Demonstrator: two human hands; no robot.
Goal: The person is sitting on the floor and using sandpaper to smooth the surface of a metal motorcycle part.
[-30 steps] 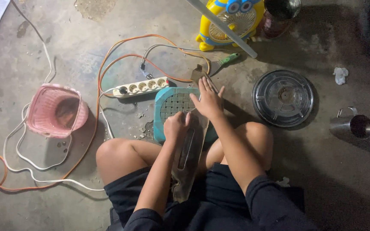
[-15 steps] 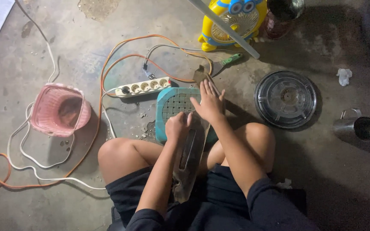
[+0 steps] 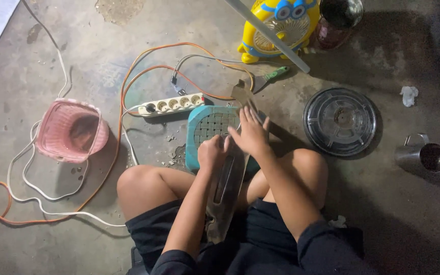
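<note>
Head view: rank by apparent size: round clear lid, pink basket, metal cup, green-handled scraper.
1-2. Round clear lid and pink basket: look alike, no ranking.
3. Metal cup.
4. Green-handled scraper: close to the cup, partly hidden.

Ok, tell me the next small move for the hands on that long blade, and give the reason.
Probably draw the long worn metal blade back along the teal woven plastic stool in one short stroke. The left hand grips it mid-length, the right hand lies flat with fingers spread near its far end, and the blade rests across the stool toward the lap.
</note>
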